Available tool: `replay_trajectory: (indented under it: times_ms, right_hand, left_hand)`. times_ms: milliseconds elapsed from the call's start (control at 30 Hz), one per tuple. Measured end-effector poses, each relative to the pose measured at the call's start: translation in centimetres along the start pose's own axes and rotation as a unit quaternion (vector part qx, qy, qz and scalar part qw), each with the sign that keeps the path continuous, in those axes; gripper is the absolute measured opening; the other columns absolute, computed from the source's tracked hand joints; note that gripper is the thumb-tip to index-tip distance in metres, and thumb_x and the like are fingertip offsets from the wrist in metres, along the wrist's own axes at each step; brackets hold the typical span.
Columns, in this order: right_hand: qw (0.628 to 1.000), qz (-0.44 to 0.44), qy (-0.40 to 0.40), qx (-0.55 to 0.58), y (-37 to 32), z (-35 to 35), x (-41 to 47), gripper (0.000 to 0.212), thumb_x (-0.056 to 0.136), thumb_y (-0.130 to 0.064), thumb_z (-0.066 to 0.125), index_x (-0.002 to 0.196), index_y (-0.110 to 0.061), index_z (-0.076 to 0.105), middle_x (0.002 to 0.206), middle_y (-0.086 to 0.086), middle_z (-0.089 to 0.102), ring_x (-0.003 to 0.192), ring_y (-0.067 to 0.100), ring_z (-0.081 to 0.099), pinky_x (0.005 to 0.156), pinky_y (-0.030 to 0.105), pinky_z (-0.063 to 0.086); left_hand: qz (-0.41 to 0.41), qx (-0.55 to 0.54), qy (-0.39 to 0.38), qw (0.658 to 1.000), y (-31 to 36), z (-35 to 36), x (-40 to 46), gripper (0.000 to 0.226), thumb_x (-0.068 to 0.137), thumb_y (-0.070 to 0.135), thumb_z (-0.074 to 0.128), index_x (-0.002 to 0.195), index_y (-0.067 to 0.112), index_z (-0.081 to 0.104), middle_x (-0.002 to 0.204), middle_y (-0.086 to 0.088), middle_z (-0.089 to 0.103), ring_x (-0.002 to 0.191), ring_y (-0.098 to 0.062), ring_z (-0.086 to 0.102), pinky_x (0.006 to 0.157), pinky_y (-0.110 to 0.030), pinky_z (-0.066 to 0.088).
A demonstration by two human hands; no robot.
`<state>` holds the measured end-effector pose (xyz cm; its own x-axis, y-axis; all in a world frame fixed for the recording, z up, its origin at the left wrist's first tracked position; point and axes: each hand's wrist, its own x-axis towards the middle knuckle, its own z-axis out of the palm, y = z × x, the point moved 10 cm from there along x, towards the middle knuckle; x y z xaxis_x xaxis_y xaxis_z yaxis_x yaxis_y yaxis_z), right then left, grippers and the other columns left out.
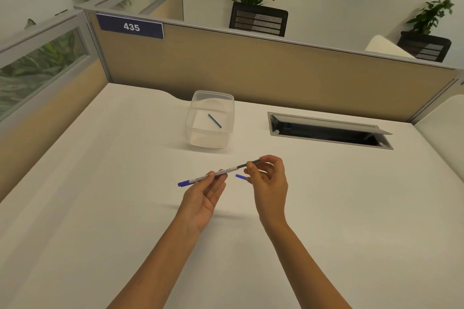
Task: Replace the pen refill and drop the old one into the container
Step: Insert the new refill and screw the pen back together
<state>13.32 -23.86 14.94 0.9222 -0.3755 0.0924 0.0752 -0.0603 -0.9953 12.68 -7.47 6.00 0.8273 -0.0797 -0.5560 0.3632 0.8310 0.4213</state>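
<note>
The left hand [204,195] pinches a white pen [213,175] by its middle; the right hand [268,178] pinches a dark refill [248,164] sticking out of the pen's end. A small blue piece [241,176] (possibly a cap) sits by the right fingers. Behind, a clear container [200,143] on the white desk [100,208] holds another refill [214,120].
</note>
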Motion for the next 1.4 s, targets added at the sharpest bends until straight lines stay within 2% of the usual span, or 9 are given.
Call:
replay_trajectory:
  times_ms: [133, 233, 367, 467, 567, 833, 1000, 1167, 1400]
  right_hand:
    - [0.998, -0.028, -0.016, -0.045, 0.5, 0.8, 0.0, 0.008, 0.089, -0.028, 0.06, 0.088, -0.035, 0.062, 0.088, -0.015, 0.068, 0.082, 0.013, 0.067, 0.069, 0.029, 0.059]
    - [0.999, -0.016, -0.001, -0.051, 1.8, 0.6, 0.7, 0.006, 0.091, -0.029, 0.056, 0.091, -0.03, 0.062, 0.093, -0.01, 0.068, 0.086, 0.015, 0.066, 0.067, 0.026, 0.059]
    - [0.995, 0.005, 0.017, -0.101, 4.8, -0.1, 2.2, 0.008, 0.092, -0.027, 0.056, 0.095, -0.023, 0.061, 0.094, -0.006, 0.066, 0.088, 0.017, 0.064, 0.073, 0.035, 0.058]
    - [0.989, 0.015, 0.007, -0.147, 6.9, -0.4, 3.3, 0.007, 0.091, -0.019, 0.056, 0.096, -0.02, 0.062, 0.095, -0.006, 0.066, 0.089, 0.014, 0.061, 0.072, 0.024, 0.051]
    - [0.977, 0.021, -0.01, -0.212, 9.3, -0.7, 4.3, 0.012, 0.09, -0.013, 0.056, 0.099, -0.013, 0.063, 0.1, 0.002, 0.066, 0.087, 0.017, 0.061, 0.067, 0.013, 0.043]
    - [0.937, -0.003, -0.065, -0.342, 13.1, -0.1, 5.3, 0.015, 0.087, -0.011, 0.058, 0.1, -0.011, 0.066, 0.096, 0.005, 0.064, 0.086, 0.021, 0.06, 0.073, 0.023, 0.04]
    - [0.937, -0.003, -0.074, -0.341, 13.5, 0.2, 5.4, 0.02, 0.089, -0.02, 0.059, 0.107, -0.018, 0.067, 0.097, 0.002, 0.058, 0.085, 0.016, 0.059, 0.07, 0.021, 0.041]
    - [0.94, 0.025, -0.075, -0.332, 13.4, 0.2, 5.5, 0.013, 0.087, -0.014, 0.057, 0.088, -0.013, 0.069, 0.09, 0.001, 0.059, 0.084, 0.017, 0.057, 0.066, 0.015, 0.037]
    - [0.973, 0.146, -0.085, -0.156, 13.1, -0.7, 2.4, 0.012, 0.084, -0.014, 0.061, 0.088, -0.02, 0.07, 0.085, -0.002, 0.071, 0.078, 0.016, 0.064, 0.071, 0.03, 0.053]
  left_hand:
    - [-0.015, -0.019, 0.01, 1.0, -0.4, 0.0, 0.4, 0.012, 0.087, 0.005, 0.057, 0.095, -0.002, 0.064, 0.083, -0.017, 0.075, 0.076, -0.023, 0.073, 0.072, -0.032, 0.058]
    - [-0.017, -0.025, 0.014, 0.999, -0.4, -0.4, 1.0, 0.011, 0.088, 0.004, 0.057, 0.094, -0.002, 0.064, 0.083, -0.016, 0.075, 0.076, -0.022, 0.073, 0.071, -0.031, 0.059]
    - [-0.013, -0.001, 0.015, 1.0, 0.1, -1.5, 2.2, 0.009, 0.089, 0.006, 0.055, 0.093, 0.002, 0.063, 0.084, -0.012, 0.075, 0.077, -0.019, 0.073, 0.068, -0.028, 0.059]
    - [0.0, 0.038, 0.02, 0.999, 0.7, -3.1, 3.5, 0.008, 0.09, 0.006, 0.054, 0.092, 0.007, 0.063, 0.091, -0.009, 0.075, 0.081, -0.016, 0.072, 0.065, -0.027, 0.059]
    - [0.016, 0.069, 0.029, 0.997, 1.3, -5.0, 4.7, 0.011, 0.09, 0.004, 0.054, 0.097, 0.008, 0.061, 0.105, -0.009, 0.069, 0.083, -0.014, 0.072, 0.072, -0.027, 0.058]
    - [0.008, 0.151, 0.025, 0.988, 1.2, -7.3, 6.2, 0.014, 0.092, 0.004, 0.05, 0.101, 0.008, 0.06, 0.109, -0.009, 0.067, 0.084, -0.011, 0.071, 0.086, -0.033, 0.051]
    - [0.006, 0.153, 0.019, 0.988, 1.1, -7.6, 6.2, 0.016, 0.092, 0.006, 0.051, 0.105, 0.007, 0.06, 0.109, -0.009, 0.068, 0.089, -0.014, 0.071, 0.085, -0.033, 0.052]
    - [0.005, 0.155, 0.02, 0.988, 1.0, -7.7, 6.0, 0.015, 0.092, 0.006, 0.051, 0.103, 0.007, 0.061, 0.106, -0.009, 0.07, 0.094, -0.017, 0.069, 0.087, -0.035, 0.051]
    - [0.003, 0.144, 0.024, 0.989, 1.1, -7.6, 6.0, 0.011, 0.091, 0.01, 0.054, 0.096, 0.008, 0.063, 0.095, -0.007, 0.073, 0.087, -0.016, 0.071, 0.081, -0.033, 0.052]
